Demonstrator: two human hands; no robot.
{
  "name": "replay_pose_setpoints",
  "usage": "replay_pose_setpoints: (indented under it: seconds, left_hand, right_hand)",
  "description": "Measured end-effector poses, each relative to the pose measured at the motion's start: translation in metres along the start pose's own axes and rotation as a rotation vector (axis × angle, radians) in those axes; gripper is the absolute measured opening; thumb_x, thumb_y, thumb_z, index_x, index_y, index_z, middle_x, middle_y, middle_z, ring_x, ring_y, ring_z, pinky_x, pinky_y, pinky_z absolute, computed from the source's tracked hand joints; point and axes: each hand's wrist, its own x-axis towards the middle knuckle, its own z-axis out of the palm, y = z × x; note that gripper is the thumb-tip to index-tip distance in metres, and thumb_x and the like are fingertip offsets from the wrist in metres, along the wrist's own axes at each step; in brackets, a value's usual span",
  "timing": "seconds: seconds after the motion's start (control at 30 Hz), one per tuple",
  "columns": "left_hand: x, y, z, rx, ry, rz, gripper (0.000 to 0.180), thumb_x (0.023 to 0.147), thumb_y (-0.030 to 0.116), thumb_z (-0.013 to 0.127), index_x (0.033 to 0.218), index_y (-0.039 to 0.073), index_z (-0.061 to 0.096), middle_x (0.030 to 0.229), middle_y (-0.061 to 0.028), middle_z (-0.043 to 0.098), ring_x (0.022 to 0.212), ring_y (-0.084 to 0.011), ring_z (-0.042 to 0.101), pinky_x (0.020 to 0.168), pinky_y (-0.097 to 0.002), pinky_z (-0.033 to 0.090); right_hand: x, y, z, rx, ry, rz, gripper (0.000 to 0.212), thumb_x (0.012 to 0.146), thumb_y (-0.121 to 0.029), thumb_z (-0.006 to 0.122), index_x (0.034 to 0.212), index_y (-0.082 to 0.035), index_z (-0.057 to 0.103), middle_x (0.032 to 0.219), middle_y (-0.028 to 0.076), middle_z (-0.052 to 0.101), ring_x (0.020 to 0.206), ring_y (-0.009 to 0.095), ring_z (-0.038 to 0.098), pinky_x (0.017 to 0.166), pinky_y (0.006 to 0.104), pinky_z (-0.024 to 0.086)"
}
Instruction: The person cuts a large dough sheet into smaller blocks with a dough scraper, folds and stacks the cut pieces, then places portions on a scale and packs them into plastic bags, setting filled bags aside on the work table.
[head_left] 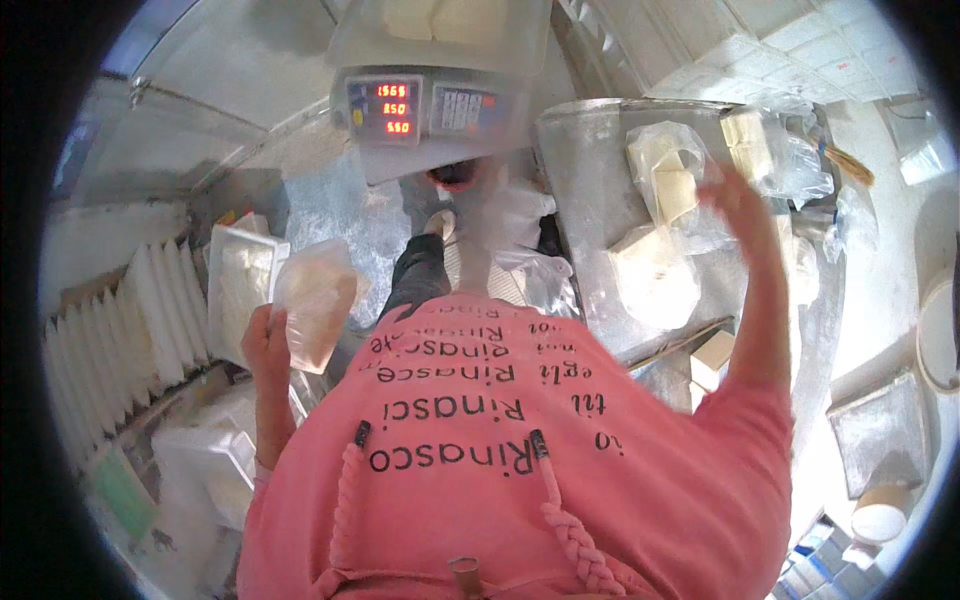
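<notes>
your left hand [266, 345] holds a clear plastic bag with a pale cream block inside [316, 312], raised at your left side, above the white rectangular tray [236, 285] and just beside the row of stacked white foam trays [150, 315]. the fingers are wrapped around the bag's lower left edge, clenched on it. judgement: the block looks soft and somewhat heavy for its size, likely to dent under hard pinching; the film is thin and probably slippery, so the load may slide inside the bag. best hold is under the block, palm supporting its base, not by the loose film alone. the long axis of the bagged block runs roughly up-down in the view, tilted slightly to the right at the top; its broad face is turned toward the camera. your right hand [735, 200] is up over the grey metal surface [585, 170], blurred by motion; you cannot tell from this view whether its fingers are spread or closed, and nothing is visibly held. under it lie more bagged pale blocks [665, 175] and a bare cream block [712, 358] near the front edge. a digital scale with red digits [425, 100] stands ahead, carrying a clear tub.
</notes>
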Motion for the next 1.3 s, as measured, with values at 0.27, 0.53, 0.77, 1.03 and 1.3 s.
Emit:
replay_pose_setpoints:
  seconds: [0.27,0.53,0.77,1.03,1.3]
  left_hand:
    - [-0.081,0.020,0.015,-0.043,-0.005,0.034,0.014,0.080,0.013,0.061,0.085,0.001,0.057,0.064,-0.0081,0.050,0.060,-0.0110,0.045,0.056,-0.0279,0.040]
    - [-0.144,-0.023,-0.009,-0.052,0.187,0.032,0.018,0.080,0.017,0.061,0.085,0.000,0.058,0.069,-0.0130,0.056,0.060,-0.0165,0.050,0.057,-0.0315,0.042]
    - [-0.218,-0.100,-0.038,-0.039,0.531,-0.211,0.017,0.078,0.023,0.060,0.083,0.007,0.060,0.075,-0.0139,0.061,0.071,-0.0341,0.060,0.059,-0.0423,0.046]
    - [-0.292,-0.197,-0.107,-0.109,0.848,-0.329,0.011,0.077,0.010,0.062,0.081,0.001,0.059,0.074,-0.0154,0.058,0.069,-0.0329,0.058,0.061,-0.0378,0.046]
    - [-0.346,-0.276,-0.243,0.191,0.948,-0.372,0.010,0.074,0.008,0.063,0.082,0.002,0.062,0.080,-0.0131,0.061,0.074,-0.0312,0.059,0.065,-0.0373,0.047]
  right_hand:
    - [-0.095,0.123,0.109,-0.318,0.084,-0.048,0.050,0.078,-0.023,0.058,0.120,0.000,0.045,0.112,0.022,0.054,0.107,0.037,0.051,0.091,0.0421,0.039]
    - [-0.062,0.114,0.077,-0.241,0.059,-0.225,0.025,0.082,-0.019,0.050,0.089,0.003,0.059,0.078,0.023,0.059,0.073,0.036,0.057,0.067,0.0420,0.044]
    - [-0.020,-0.036,0.145,0.167,-0.293,-0.384,0.016,0.070,-0.007,0.052,0.080,0.003,0.060,0.068,0.002,0.055,0.062,0.011,0.047,0.056,0.0280,0.040]
    - [-0.118,-0.374,0.360,-0.245,-0.610,-1.175,0.013,0.071,-0.007,0.055,0.076,0.005,0.052,0.064,0.015,0.051,0.059,0.023,0.046,0.060,0.0372,0.041]
    - [-0.315,-0.643,0.587,0.064,-1.322,-1.248,0.028,0.077,-0.007,0.056,0.102,0.003,0.061,0.086,0.005,0.063,0.079,0.010,0.054,0.073,0.0268,0.044]
